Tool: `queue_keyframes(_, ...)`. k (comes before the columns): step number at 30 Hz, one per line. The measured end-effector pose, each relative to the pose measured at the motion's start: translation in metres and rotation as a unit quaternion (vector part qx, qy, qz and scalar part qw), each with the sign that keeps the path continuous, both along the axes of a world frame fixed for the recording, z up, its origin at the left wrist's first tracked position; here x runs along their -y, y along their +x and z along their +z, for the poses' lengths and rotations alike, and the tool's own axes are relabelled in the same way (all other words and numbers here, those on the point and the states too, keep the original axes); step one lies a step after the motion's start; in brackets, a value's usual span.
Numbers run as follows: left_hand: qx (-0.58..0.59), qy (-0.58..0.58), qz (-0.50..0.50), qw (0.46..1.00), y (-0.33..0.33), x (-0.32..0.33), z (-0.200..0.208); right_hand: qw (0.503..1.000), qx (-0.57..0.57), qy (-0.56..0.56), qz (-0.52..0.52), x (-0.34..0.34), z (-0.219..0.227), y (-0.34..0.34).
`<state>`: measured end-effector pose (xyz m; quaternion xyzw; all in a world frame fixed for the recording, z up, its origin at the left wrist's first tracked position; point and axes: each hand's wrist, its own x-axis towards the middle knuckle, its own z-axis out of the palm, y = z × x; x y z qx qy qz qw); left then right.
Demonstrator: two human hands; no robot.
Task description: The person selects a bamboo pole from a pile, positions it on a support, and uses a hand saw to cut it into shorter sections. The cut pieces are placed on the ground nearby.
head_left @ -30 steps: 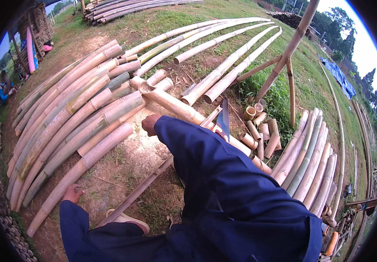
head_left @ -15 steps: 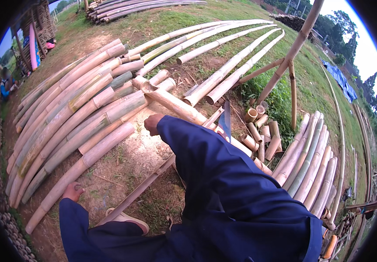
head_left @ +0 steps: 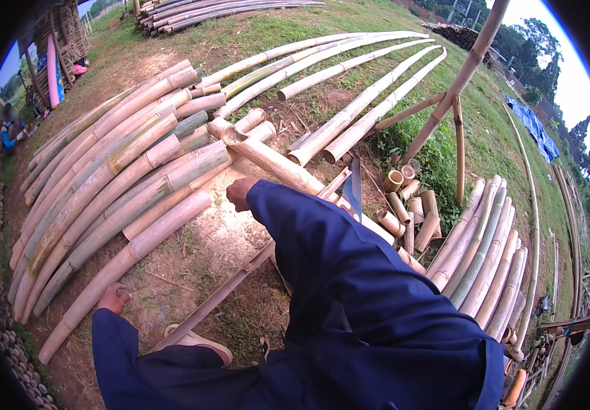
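Note:
My left hand (head_left: pixel 113 298), at the end of a dark blue sleeve, is low at the left, close against the near side of a cut bamboo pole (head_left: pixel 138 249). Its thumb and fingers are curled a little and apart, with nothing visible between them; whether it touches the pole is unclear. My right hand (head_left: pixel 241 194) hangs closed over pale sawdust (head_left: pixel 214 217), with nothing seen in it. Just beyond it a bamboo length (head_left: pixel 281 171) lies across the work spot. A saw's blue blade (head_left: pixel 356 181) stands past my right sleeve.
Cut bamboo poles (head_left: pixel 110 160) are stacked at the left. Long poles (head_left: pixel 356 109) stretch away ahead. Short offcuts (head_left: pixel 404 212) lie beside a slanted bamboo post (head_left: pixel 456 85). Another bundle (head_left: pixel 486 253) is at the right. A split bamboo strip (head_left: pixel 223 294) passes over my shoe (head_left: pixel 203 342).
Hardly anything differs. The near pole and my left hand appear shifted very slightly left and up; my right hand stays in place.

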<state>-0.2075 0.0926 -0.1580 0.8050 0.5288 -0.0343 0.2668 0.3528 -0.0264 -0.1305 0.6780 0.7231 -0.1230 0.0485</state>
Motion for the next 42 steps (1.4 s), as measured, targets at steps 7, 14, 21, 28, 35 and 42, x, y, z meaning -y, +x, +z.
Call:
queue_keyframes(7,-0.021,-0.007,0.011,1.0,0.003,0.001,0.004,1.0,0.005,-0.021,-0.009,0.002,0.009,-0.003)
queue_keyframes(14,0.001,0.001,0.009,1.0,0.003,0.006,0.009,0.999,-0.009,-0.032,-0.009,0.005,0.019,-0.007)
queue_keyframes(21,-0.026,-0.036,0.015,0.999,0.018,0.013,0.025,1.0,0.001,-0.008,-0.004,0.001,0.002,0.001)
queue_keyframes(28,-0.015,-0.01,0.019,1.0,0.008,0.009,0.015,1.0,-0.014,0.004,0.011,-0.001,-0.003,0.004)
queue_keyframes(35,-0.033,-0.029,0.04,0.998,0.018,0.015,0.027,1.0,0.002,-0.023,0.005,0.004,0.011,-0.001)
queue_keyframes(42,-0.019,0.006,0.023,1.0,0.012,0.014,0.02,0.999,0.008,-0.033,-0.005,0.006,0.016,-0.004)
